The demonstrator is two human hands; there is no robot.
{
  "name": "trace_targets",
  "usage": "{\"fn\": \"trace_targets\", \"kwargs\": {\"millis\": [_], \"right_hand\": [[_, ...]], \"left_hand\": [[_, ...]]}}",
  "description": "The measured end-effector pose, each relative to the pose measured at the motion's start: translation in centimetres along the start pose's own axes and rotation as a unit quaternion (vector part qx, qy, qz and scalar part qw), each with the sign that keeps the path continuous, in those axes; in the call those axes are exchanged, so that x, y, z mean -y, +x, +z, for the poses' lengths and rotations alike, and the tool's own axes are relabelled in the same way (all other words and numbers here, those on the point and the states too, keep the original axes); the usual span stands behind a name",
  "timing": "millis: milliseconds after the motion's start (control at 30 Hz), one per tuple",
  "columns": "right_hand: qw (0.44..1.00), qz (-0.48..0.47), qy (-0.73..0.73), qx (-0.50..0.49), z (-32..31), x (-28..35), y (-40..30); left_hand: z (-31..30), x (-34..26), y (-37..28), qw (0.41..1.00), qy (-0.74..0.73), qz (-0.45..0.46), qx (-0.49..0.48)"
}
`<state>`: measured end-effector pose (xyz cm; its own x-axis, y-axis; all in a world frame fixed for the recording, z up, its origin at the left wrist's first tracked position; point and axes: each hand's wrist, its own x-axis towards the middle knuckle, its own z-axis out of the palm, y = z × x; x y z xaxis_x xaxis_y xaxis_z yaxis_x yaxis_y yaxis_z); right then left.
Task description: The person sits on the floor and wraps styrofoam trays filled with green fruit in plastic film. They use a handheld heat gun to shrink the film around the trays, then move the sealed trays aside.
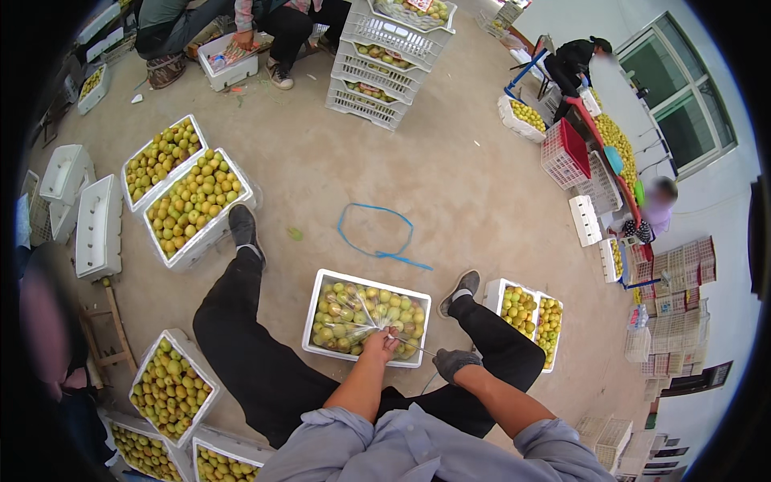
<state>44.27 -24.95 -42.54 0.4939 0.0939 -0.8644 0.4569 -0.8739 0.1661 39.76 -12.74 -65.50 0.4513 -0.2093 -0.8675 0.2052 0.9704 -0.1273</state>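
Between my legs on the floor stands a white foam box (314, 301) of yellow-green round fruit (337, 306), covered by a clear plastic bag (361, 313). The bag's mouth is gathered together, and my bare left hand (383, 341) grips it over the box's near side. My right hand (456, 363), in a dark glove, is closed on one end of a thin rod or cord (415, 347) that runs to my left hand. What kind of thing it is, I cannot tell. A loop of blue strap (411, 232) lies on the floor just beyond the box.
Open foam boxes of fruit stand by my left foot (202, 253), at the lower left (202, 406) and by my right knee (494, 295). Stacked plastic crates (385, 63) rise ahead. People sit at the upper left; others are by a fruit-covered table (617, 141). Another person is close on my left.
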Motion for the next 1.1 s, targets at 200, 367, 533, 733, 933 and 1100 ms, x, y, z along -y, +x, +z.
{"fn": "trace_targets", "kwargs": {"millis": [200, 367, 533, 733, 933, 1100], "right_hand": [[0.988, -0.045, 0.137, -0.052, 3.6, -1.9, 2.6], [0.877, -0.058, 0.412, -0.239, 6.3, -0.1, 6.1], [0.833, -0.193, 0.382, -0.351, 2.5, -0.7, 8.6], [0.839, -0.236, 0.142, -0.469, -3.1, -10.1, 7.8], [0.783, -0.231, 0.189, -0.545, -3.6, -12.4, 7.1], [0.787, -0.254, 0.163, -0.538, -6.3, -10.3, 3.9]], "left_hand": [[0.0, -0.9, 0.0, 0.981, 0.186, 0.04, -0.043], [0.3, -1.2, -0.4, 0.981, 0.174, 0.064, -0.051], [0.2, -5.0, -0.8, 0.9, 0.435, -0.026, -0.015], [4.1, -8.9, -1.3, 0.653, 0.752, -0.069, -0.056], [11.2, -7.2, -3.9, 0.26, 0.965, -0.04, -0.008], [10.5, -8.0, -3.3, 0.162, 0.984, 0.061, -0.035]]}}
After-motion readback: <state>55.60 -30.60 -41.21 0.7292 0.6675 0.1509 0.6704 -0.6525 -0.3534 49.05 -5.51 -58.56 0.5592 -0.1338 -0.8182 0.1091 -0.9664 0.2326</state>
